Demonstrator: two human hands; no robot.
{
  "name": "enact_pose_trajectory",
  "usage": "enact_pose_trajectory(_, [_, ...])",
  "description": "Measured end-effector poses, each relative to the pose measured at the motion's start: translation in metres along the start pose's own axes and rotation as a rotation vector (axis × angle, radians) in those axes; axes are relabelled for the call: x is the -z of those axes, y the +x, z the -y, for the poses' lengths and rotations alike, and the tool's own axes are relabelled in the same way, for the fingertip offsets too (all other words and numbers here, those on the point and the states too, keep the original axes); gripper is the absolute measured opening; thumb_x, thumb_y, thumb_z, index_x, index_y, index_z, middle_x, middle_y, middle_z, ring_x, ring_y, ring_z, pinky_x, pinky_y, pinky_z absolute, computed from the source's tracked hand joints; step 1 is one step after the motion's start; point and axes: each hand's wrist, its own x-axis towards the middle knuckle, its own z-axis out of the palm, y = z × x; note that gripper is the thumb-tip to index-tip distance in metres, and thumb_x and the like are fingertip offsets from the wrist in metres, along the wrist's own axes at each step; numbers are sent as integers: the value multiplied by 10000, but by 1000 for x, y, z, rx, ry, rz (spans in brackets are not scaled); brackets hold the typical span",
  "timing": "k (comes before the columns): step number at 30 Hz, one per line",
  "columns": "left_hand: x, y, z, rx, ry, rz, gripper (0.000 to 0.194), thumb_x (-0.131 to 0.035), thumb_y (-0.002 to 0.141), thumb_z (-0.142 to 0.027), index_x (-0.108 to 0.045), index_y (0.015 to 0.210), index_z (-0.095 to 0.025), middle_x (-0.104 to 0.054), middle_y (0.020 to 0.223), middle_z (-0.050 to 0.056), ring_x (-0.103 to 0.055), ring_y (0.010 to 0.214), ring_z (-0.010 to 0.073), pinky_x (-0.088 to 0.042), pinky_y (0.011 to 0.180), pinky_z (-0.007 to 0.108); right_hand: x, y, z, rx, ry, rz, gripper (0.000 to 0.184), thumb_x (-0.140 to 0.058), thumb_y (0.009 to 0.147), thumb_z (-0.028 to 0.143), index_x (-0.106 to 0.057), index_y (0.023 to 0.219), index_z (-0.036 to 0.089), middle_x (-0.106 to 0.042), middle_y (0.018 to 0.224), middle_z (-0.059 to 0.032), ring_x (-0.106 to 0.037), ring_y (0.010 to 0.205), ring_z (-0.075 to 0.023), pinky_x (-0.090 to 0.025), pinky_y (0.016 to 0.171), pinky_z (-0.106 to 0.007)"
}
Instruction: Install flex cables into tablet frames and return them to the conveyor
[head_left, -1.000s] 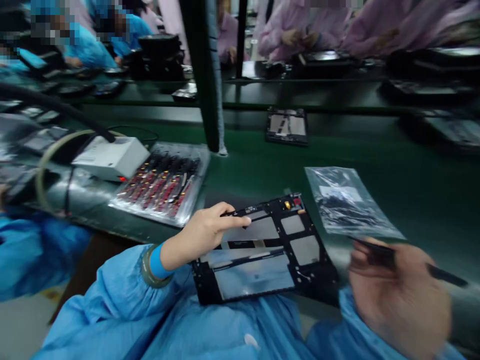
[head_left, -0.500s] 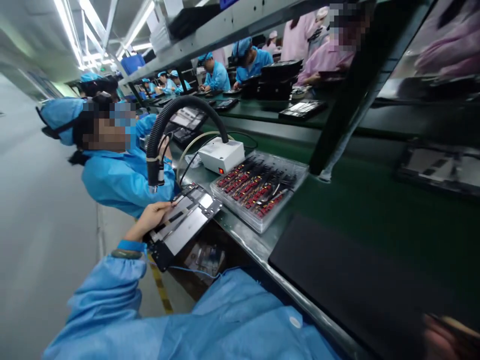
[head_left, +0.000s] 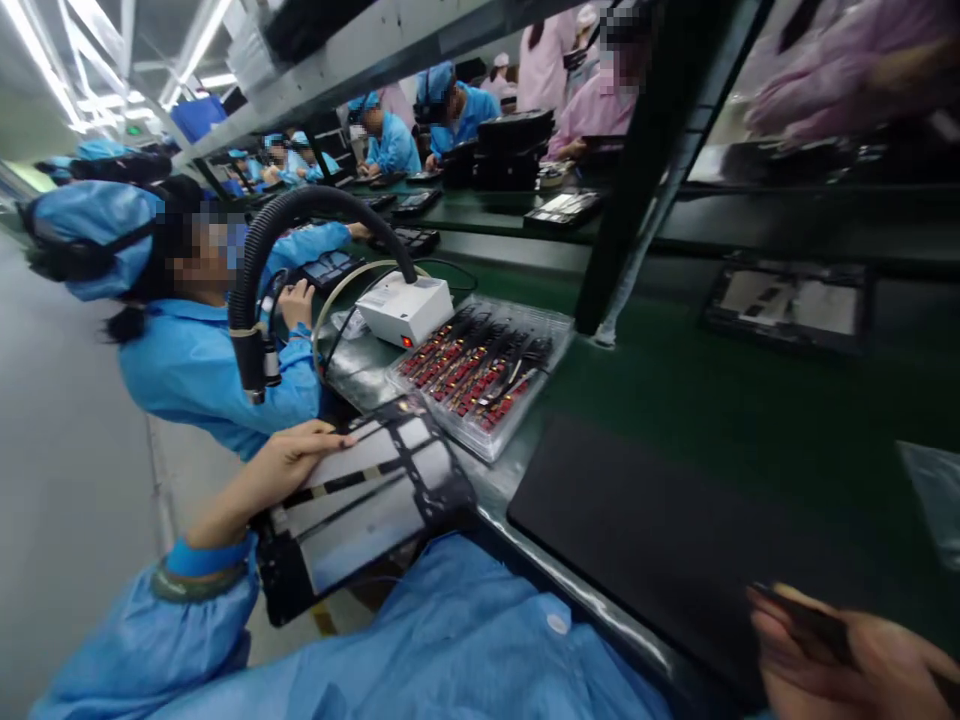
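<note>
My left hand [head_left: 289, 465] grips the edge of an opened tablet [head_left: 360, 515], thumb below and fingers over its inner side. Silver battery packs and black strips show inside its black frame. The tablet is tilted, over my lap, off the bench's front edge. At the lower right, my right hand [head_left: 855, 655] is closed around a thin dark tool [head_left: 810, 620] whose kind I cannot make out. It is near the right end of a flat black mat [head_left: 637, 540]. Part of this hand is cut off by the frame.
A clear plastic tray [head_left: 491, 445] of red-and-black parts lies on the green bench. Behind it stands a white box [head_left: 405, 305] with a bent black hose [head_left: 251, 270]. A metal post [head_left: 652, 200] rises farther right. A co-worker in blue [head_left: 202, 350] sits at the left.
My left hand has brought the tablet closer to my body, so it looks larger. My right hand has come further into view with the dark tool. The view has shifted to the right.
</note>
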Motion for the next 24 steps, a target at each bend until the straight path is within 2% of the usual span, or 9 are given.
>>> enact_pose_trajectory(2, [-19, 25, -43, -235, -37, 77, 404, -366, 946, -155, -727, 1083, -273, -672, 978, 36, -643, 866, 132, -529, 763, 238, -1, -1, 14, -135, -59, -125, 186, -696, 569, 461, -624, 495, 306, -645, 510, -109, -610, 401, -274, -451, 337, -446])
enact_pose_trajectory(4, [-39, 54, -86, -447, -93, 160, 412, -394, 938, -95, -697, 1151, -277, -643, 1025, 48, -621, 892, 115, -516, 783, 221, 1, 0, 24, -199, -47, -220, 184, -695, 519, 460, -597, 476, 310, -637, 498, -95, -598, 392, -253, -443, 345, -433])
enact_pose_trajectory(6, [-59, 83, -126, -607, -88, 236, 414, -423, 929, -68, -694, 1151, -289, -626, 1040, 44, -611, 885, 105, -505, 775, 202, 6, 0, 33, -182, -11, -275, 175, -709, 493, 434, -583, 474, 314, -634, 494, -78, -596, 398, -241, -435, 351, -418])
enact_pose_trajectory(8, [-80, 108, -160, -745, -44, 322, 502, -396, 901, -5, -677, 1174, -320, -608, 1058, 37, -596, 845, 93, -492, 735, 183, 12, -1, 43, -139, 12, -310, 173, -725, 502, 428, -592, 490, 318, -636, 499, -65, -601, 406, -235, -446, 360, -417])
enact_pose_trajectory(11, [-107, 131, -196, -907, 28, 397, 588, -395, 854, 36, -646, 1219, -350, -591, 1066, 36, -575, 777, 91, -463, 646, 171, 12, -7, 64, -48, 28, -341, 183, -783, 524, 429, -645, 557, 313, -652, 521, -37, -598, 389, -216, -506, 391, -414])
enact_pose_trajectory(14, [-131, 143, -214, -1019, 47, 413, 590, -419, 840, 29, -630, 1238, -351, -581, 1056, 41, -571, 751, 100, -443, 592, 174, 3, -11, 82, 118, 26, -284, 202, -848, 543, 371, -682, 609, 276, -679, 554, -9, -625, 414, -197, -571, 452, -376])
enact_pose_trajectory(17, [-152, 148, -218, -1010, 24, 451, 548, -450, 851, -6, -633, 1224, -362, -534, 1190, 54, -569, 745, 92, -461, 603, 187, -9, -5, 83, 234, -76, -136, 122, -816, 675, 302, -710, 698, 246, -721, 662, -5, -691, 538, -193, -609, 556, -344])
enact_pose_trajectory(20, [-168, 150, -217, -911, -32, 485, 469, -476, 869, -59, -669, 1164, -369, -435, 1308, 58, -555, 726, 73, -472, 618, 203, -19, 8, 71, 204, -267, 33, 87, -769, 761, 296, -710, 757, 231, -739, 757, -7, -721, 631, -184, -613, 618, -307])
enact_pose_trajectory(24, [-176, 151, -214, -827, -25, 547, 400, -475, 906, -135, -672, 1137, -396, -450, 1134, 35, -468, 615, 55, -440, 565, 207, -29, 24, 55, 112, -365, 180, 172, -757, 774, 367, -697, 742, 209, -732, 740, -12, -717, 615, -170, -593, 579, -263])
